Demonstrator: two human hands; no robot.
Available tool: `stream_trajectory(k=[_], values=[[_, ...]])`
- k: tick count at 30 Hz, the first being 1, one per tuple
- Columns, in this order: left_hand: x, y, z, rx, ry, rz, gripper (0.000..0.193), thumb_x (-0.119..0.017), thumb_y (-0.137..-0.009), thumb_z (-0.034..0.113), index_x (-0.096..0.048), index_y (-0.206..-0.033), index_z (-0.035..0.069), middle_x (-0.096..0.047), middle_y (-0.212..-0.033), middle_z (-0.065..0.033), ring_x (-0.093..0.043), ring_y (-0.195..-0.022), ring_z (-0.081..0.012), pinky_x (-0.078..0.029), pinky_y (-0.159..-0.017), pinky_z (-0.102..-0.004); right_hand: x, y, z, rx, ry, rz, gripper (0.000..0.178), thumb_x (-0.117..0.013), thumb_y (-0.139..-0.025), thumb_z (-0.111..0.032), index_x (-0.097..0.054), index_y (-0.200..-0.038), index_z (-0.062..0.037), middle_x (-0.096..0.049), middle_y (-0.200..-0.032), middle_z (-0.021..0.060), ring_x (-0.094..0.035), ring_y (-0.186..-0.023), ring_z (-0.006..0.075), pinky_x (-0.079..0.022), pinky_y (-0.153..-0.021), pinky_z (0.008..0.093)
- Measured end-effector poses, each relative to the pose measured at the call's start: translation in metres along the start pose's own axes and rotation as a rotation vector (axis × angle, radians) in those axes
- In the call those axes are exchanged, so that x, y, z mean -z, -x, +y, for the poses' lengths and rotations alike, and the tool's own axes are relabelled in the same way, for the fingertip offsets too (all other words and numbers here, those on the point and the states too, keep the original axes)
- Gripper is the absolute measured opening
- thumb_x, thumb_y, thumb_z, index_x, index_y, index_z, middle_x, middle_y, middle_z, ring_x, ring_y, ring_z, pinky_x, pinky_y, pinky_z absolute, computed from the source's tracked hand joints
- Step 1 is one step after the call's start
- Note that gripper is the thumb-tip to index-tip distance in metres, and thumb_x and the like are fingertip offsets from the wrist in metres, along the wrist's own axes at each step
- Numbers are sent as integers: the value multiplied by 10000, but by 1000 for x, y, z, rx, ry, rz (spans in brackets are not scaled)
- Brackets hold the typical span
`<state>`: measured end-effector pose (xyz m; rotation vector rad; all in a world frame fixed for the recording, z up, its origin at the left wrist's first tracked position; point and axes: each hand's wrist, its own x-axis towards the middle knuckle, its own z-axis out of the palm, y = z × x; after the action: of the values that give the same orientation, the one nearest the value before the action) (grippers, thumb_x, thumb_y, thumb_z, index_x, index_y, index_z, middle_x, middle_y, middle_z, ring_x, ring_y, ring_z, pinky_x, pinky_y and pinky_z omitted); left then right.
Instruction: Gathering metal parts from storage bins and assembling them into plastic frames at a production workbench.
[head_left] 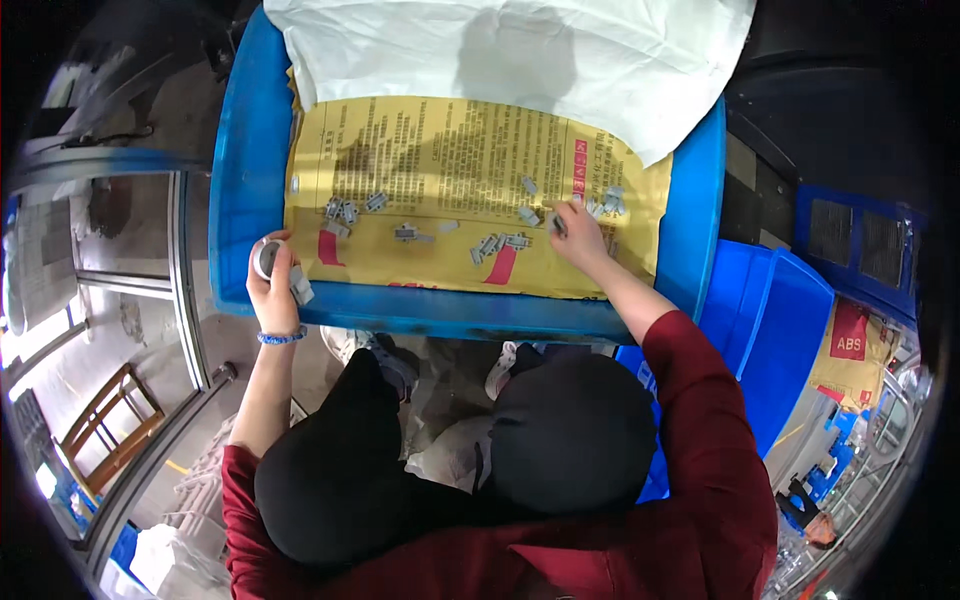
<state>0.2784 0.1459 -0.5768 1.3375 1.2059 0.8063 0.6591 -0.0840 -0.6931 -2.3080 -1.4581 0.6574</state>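
My left hand (272,290) is closed at the left edge of a blue tub (245,160). Between its thumb and fingers shows a round, pale-rimmed grey piece (266,259), and light grey parts (301,286) stick out by the palm. Over the yellow printed sack (400,265) lining the tub, my right hand (578,238) pinches a small dark grey part (557,225). Small grey plastic parts lie scattered on the sack: a cluster on the left (341,212), another near the middle (488,246), and some just beyond my right hand (610,201).
A white cloth (400,50) covers the tub's far side. Blue bins (790,330) stand to the right, with another yellow sack (848,350) beyond. On the left are a metal frame (183,270) and a wooden chair (110,430). My knees are under the tub's near edge.
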Motion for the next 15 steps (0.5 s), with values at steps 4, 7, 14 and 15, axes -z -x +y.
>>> stream_trajectory(k=[4,7,14,15], values=[[-7,3,1,-21,-39,20,246,-572,-889,162,-562,-1071,-4,-549,-736,9,-484,-674,-48,-384,-614,-187,-22,-10,-21,270,170,-95,498,-701,-687,-140,-532,-1156,-138,-477,-1167,146,-532,-1012,321,-481,-823,377],[-7,5,0,-78,-75,-40,228,-534,-913,157,-556,-1063,-13,-535,-739,-3,-479,-675,-60,-381,-619,-190,-39,-10,-11,335,275,-156,530,-704,-686,-141,-516,-1181,-125,-470,-1133,151,-537,-1002,322,-489,-798,410],[-5,8,5,-96,-46,-68,244,-528,-914,158,-542,-1066,-33,-537,-742,-20,-500,-699,-81,-407,-652,-204,-43,-12,-40,128,-24,-345,446,-685,-695,-88,-522,-1107,-143,-448,-1194,148,-523,-1039,344,-487,-809,412],[-5,8,7,-86,-51,-73,250,-533,-913,165,-543,-1065,-32,-538,-742,-20,-500,-697,-81,-407,-652,-205,-48,-14,-48,217,13,-384,428,-661,-704,-77,-524,-1104,-144,-448,-1183,146,-529,-1026,341,-492,-802,408]])
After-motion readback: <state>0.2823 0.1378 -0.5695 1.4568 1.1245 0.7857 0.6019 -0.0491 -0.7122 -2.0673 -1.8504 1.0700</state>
